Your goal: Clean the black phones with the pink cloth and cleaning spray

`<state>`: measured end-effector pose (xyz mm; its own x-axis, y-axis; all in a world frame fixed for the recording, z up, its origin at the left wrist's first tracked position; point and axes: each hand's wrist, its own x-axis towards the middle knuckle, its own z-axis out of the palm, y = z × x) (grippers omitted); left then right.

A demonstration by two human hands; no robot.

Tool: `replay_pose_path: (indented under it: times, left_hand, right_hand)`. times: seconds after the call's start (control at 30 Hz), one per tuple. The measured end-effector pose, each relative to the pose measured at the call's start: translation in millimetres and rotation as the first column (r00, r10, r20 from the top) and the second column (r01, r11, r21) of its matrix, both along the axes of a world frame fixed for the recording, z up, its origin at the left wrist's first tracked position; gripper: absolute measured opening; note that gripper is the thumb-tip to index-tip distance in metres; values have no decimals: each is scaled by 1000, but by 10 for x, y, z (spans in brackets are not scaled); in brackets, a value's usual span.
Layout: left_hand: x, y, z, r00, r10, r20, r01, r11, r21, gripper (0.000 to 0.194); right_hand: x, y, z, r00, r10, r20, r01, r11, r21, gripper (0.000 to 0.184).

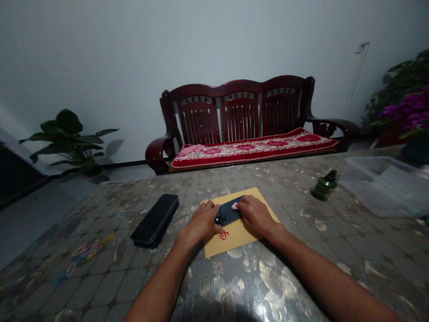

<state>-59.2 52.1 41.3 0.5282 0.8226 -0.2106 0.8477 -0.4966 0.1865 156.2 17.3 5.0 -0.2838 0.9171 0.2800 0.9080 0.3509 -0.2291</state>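
A dark blue phone (229,211) lies on a yellow sheet (231,241), its camera end toward the left. My left hand (202,219) grips that end, fingers along the far side and thumb on the near side. In my right hand (254,214) a small pale pink cloth or tissue (234,206) is pinched and touches the phone's back; most of it is hidden under the fingers. Red handwriting (223,235) shows on the sheet just below the phone.
A stack of phones (156,221) lies on the patterned tablecloth (214,286) at left, near colourful rubber bands (90,250). To the right stand a green bottle (324,185) and a clear plastic box (368,188). Beyond the table is a wooden bench (239,112).
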Motion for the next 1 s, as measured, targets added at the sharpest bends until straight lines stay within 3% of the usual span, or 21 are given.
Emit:
replay_pose_path:
  times: [0.17,0.43,0.7,0.9,1.0]
  left_hand:
    - [38,-29,84,1000,3,-23,-4,1000,-14,58]
    - [54,-40,99,999,34,12,-33,999,-27,54]
    - [30,8,29,1000,15,15,-15,999,-37,60]
    - [35,-8,46,1000,11,12,-11,999,-36,57]
    - [44,-18,69,1000,6,1,-6,999,-37,56]
  right_hand:
    - [136,63,28,987,-163,-1,163,987,-10,31]
    - [-99,-32,-29,999,8,-37,-8,1000,8,29]
    - [169,53,-32,985,-168,-28,169,985,34,29]
    - [-31,-53,-95,999,28,-18,-27,998,62,28]
    - [-14,-55,-77,999,40,-10,-39,998,50,29]
